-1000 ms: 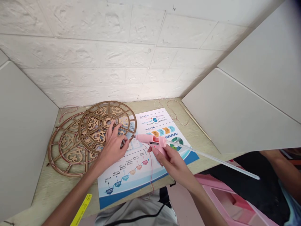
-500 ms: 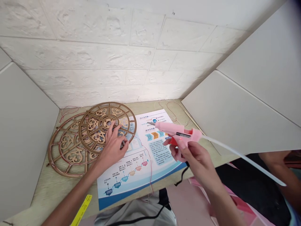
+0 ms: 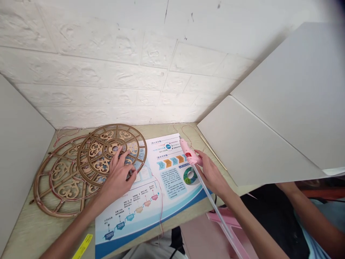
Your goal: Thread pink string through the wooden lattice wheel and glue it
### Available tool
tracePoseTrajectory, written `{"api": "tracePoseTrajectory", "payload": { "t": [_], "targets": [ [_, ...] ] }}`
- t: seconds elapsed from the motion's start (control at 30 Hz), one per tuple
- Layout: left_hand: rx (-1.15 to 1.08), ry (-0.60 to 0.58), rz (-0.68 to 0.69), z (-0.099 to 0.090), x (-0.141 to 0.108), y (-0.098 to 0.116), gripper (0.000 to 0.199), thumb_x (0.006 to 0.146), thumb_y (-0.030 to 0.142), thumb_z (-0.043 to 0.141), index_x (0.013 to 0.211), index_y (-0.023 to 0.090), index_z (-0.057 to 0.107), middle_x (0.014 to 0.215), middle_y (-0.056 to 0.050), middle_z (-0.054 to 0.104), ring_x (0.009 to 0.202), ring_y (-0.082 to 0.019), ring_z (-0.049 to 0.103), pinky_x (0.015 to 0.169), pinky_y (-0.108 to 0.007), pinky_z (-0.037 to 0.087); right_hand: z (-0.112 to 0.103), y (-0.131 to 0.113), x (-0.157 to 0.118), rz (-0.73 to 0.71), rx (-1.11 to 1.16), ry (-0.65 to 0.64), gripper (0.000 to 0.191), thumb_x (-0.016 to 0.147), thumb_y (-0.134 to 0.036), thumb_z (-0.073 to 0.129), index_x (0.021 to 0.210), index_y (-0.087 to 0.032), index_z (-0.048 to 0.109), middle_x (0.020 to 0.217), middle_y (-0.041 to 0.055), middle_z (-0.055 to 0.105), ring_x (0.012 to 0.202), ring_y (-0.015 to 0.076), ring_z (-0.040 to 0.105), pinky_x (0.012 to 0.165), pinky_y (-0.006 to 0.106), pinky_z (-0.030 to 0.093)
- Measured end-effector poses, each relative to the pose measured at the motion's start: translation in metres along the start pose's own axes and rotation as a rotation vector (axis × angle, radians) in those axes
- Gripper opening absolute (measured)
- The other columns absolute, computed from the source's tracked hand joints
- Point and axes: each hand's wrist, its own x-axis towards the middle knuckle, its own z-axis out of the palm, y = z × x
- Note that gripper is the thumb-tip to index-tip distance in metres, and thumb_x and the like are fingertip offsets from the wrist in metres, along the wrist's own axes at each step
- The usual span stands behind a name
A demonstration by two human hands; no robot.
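My left hand (image 3: 118, 176) rests on the near right part of a round gold openwork panel (image 3: 111, 126). Two fingers reach toward its hub while the thumb and a bent finger grip the rim. Beneath that panel, to the left, lies a larger gold openwork panel (image 3: 40, 203) with reddish lines along its ribs; the upper one partly covers it. My right hand (image 3: 211, 172) is wrapped round the handle of a pink hot glue gun (image 3: 185, 148), held above the right side of a printed sheet. Its nozzle points away toward the wall, and a long whitish glue stick (image 3: 210, 196) sticks out behind.
The printed sheet (image 3: 147, 223) lies on the wooden table (image 3: 64, 228), a thin thread (image 3: 161, 201) across it. More thread (image 3: 67, 132) and a thin rod (image 3: 212, 153) lie near the back. White boards (image 3: 269, 126) flank the table. Another person's arm (image 3: 312, 208) shows at right.
My right hand has turned the glue gun from pointing left to pointing at the wall and moved it left. The left hand stays on the panel. The view has shifted slightly.
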Motion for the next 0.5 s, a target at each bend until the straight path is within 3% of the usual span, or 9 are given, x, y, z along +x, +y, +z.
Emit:
{"api": "tracePoseTrajectory", "payload": {
  "t": [0.2,0.5],
  "targets": [
    [-0.011,-0.002,-0.014,-0.001,0.0,0.0,0.032,0.095,0.03,0.044,0.072,0.019,0.064,0.147,-0.013,0.044,0.15,-0.04,0.015,0.11,-0.07,0.035,0.018,0.027,-0.005,-0.117,-0.1,-0.026,0.031,0.105,-0.039,0.036,0.12,-0.015,0.047,0.108,0.0181,0.06,0.101,0.0306,0.061,0.088,0.05,0.055],
    [-0.006,0.02,0.0,0.0,-0.001,-0.001,0.032,0.095,0.028,0.045,0.071,0.018,0.063,0.147,-0.013,0.044,0.149,-0.041,0.017,0.109,-0.07,0.036,0.034,0.031,-0.001,-0.197,-0.059,-0.068,0.026,0.106,-0.037,0.034,0.106,-0.019,0.054,0.099,0.013,0.062,0.094,0.0263,0.062,0.08,0.047,0.058]
  ]
}}
